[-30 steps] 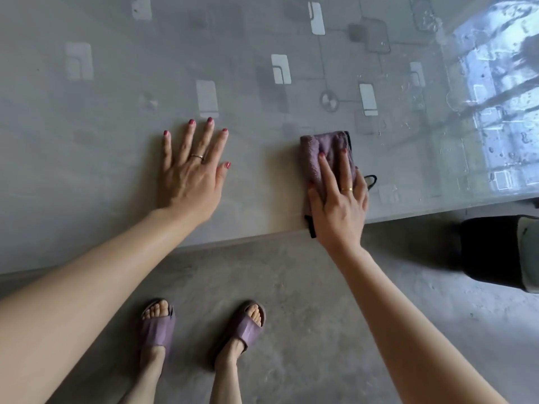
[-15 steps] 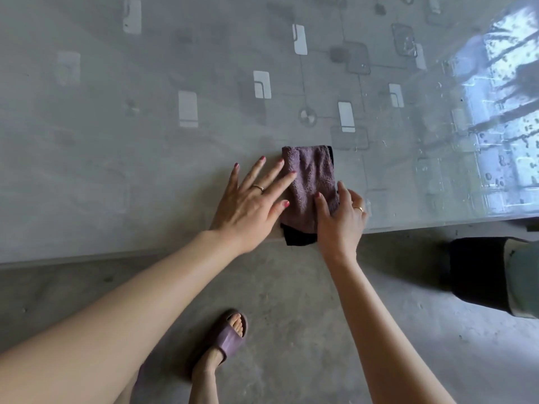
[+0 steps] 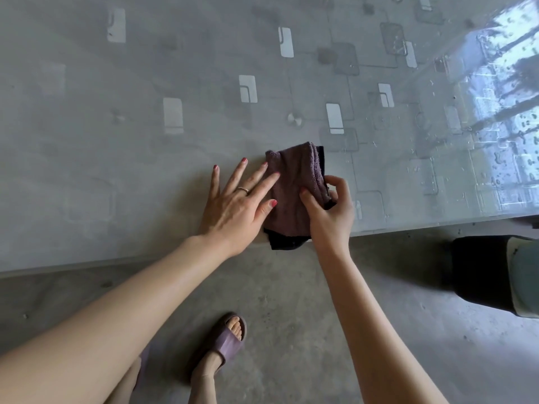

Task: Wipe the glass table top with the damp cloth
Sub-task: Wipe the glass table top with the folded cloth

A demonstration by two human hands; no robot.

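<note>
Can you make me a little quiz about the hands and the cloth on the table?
1. True or false: the cloth lies in the middle of the glass table, far from its edge.
2. Which hand pinches the cloth's side? A) left hand B) right hand
3. Fill in: the left hand lies flat, fingertips resting on the ____.

Key
1. False: it lies at the near edge, one dark corner hanging over it.
2. B: thumb and fingers curl round the cloth's right side.
3. Cloth.
</note>
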